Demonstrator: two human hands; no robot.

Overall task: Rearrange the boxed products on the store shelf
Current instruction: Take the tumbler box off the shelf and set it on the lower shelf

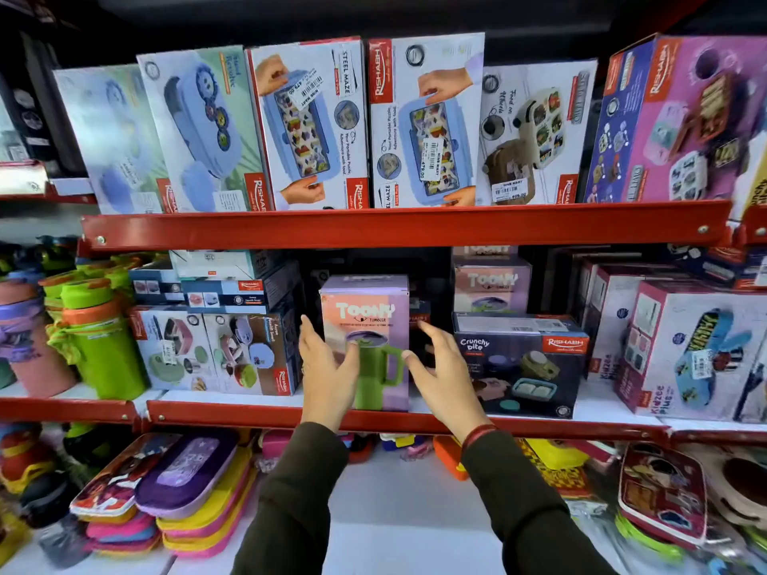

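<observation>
A tall pink and lilac Toony tumbler box [371,313] stands upright on the middle shelf [249,413], with a green mug pictured on its front. My left hand [326,373] is at the box's left front edge, fingers spread, thumb lying on the front face. My right hand [440,373] hovers just right of the box with fingers apart, thumb near the right edge. Neither hand has closed on the box. A second Toony box [492,284] stands further back to the right, above a dark Crunchy Bite box [523,363].
The top shelf [406,226] carries a row of upright lunch-box cartons [307,126]. On the middle shelf, stacked Rishabh boxes [216,350] and green bottle sleeves [99,346] sit left; Kidzee Plus boxes [697,354] sit right. Colourful pouches [186,483] lie on the bottom shelf.
</observation>
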